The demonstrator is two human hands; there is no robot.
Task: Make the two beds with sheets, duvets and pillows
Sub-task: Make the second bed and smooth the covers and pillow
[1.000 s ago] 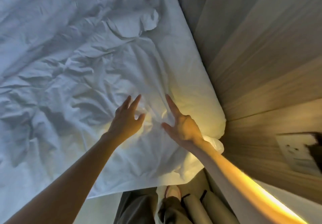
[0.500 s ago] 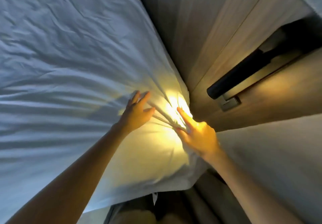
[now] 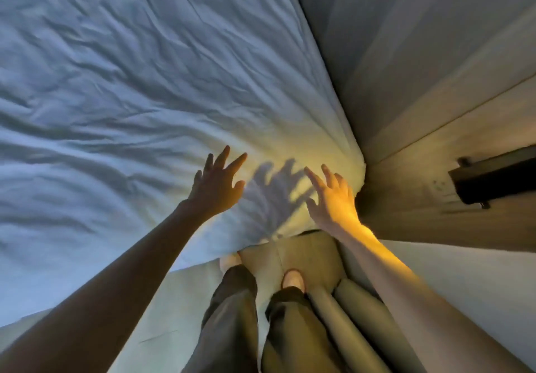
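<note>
A white, wrinkled sheet (image 3: 139, 88) covers the bed and fills the left and top of the head view. Its near right corner (image 3: 352, 166) is lit yellow and sits against the wooden wall. My left hand (image 3: 219, 184) hovers above the sheet with fingers spread and holds nothing. My right hand (image 3: 333, 195) is also spread just above the sheet, close to the corner, and casts a shadow between the two hands. No pillow or duvet shows.
A wooden panelled wall (image 3: 435, 111) runs along the bed's right side, with a dark fixture (image 3: 493, 178) mounted on it. My legs and feet (image 3: 261, 300) stand in the narrow gap by the bed. A pale surface (image 3: 478, 285) lies at the lower right.
Both hands have lifted off the sheet and spread open; before, they pressed on the lit corner. The sheet lies flatter than a second ago. The view has tilted down toward my legs.
</note>
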